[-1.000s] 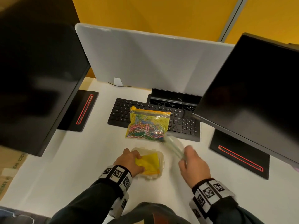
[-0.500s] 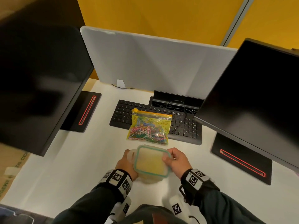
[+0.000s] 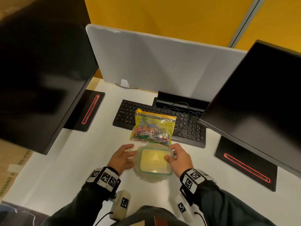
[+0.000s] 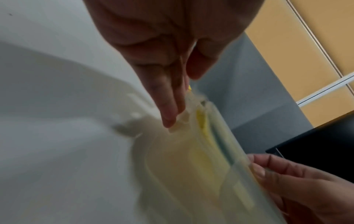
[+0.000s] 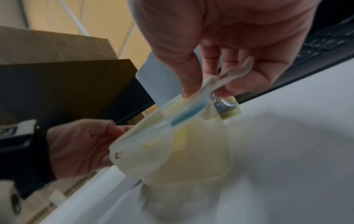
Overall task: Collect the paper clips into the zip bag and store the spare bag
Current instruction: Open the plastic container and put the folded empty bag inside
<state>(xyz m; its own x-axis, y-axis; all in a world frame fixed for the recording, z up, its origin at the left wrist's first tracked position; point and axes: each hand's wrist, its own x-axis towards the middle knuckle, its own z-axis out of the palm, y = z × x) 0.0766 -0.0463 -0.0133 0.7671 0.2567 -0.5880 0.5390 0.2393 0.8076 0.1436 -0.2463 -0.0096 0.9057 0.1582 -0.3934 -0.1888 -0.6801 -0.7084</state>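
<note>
1. Yellow wall panels and a grey divider screen (image 3: pixel 162 62) back your white worktop (image 3: pixel 65 160), with a dark monitor (image 3: pixel 40 75) on each side and a black keyboard (image 3: pixel 127 115) between them.
2. Your zip bag (image 3: pixel 153 128), full of coloured paper clips (image 3: pixel 149 133), lies zipped with its top edge on the keyboard and its lower edge on the worktop.
3. Just in front of it sits a clear plastic container (image 3: pixel 146 176) with a teal-rimmed lid (image 3: pixel 155 160) laid on top; something yellow, likely the spare bag (image 4: pixel 203 125), shows through the wall.
4. Your left hand (image 3: pixel 121 158) rests against the container's left side, fingers straight and relaxed.
5. Your right hand (image 3: pixel 180 158) pinches the lid's right edge, thumb on top and fingers curled underneath its latch tab (image 5: pixel 235 72).
</note>
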